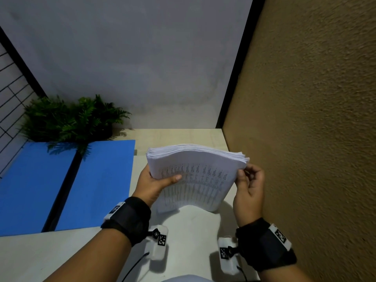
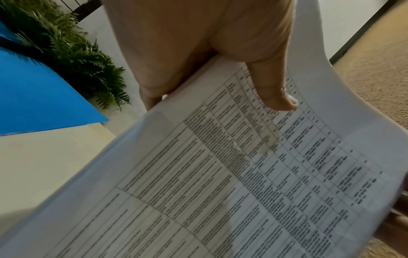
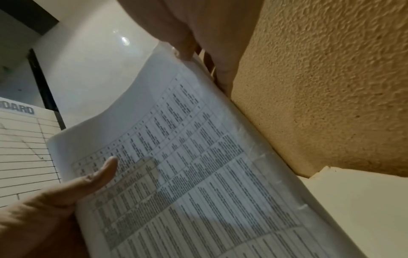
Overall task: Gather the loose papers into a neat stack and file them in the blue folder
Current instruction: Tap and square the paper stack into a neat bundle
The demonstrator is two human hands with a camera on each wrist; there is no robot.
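A thick stack of printed papers [image 1: 195,176] stands on its lower edge on the pale desk [image 1: 61,255], bowed toward me, printed tables facing me. My left hand [image 1: 154,184] grips its left side, thumb across the top sheet and fingers behind; the left wrist view shows that thumb [image 2: 273,90] on the papers [image 2: 220,174]. My right hand [image 1: 248,184] pinches the stack's upper right corner; the right wrist view shows its fingertips [image 3: 185,52] at the edge of the papers [image 3: 198,174]. The blue folder [image 1: 65,186] lies open and flat on the desk to the left.
A green fern-like plant [image 1: 71,119] sits behind the folder, its fronds over the far edge. A textured tan wall [image 1: 305,119] stands close on the right, a grey panel [image 1: 132,58] behind. A wire grid [image 1: 10,94] is at far left.
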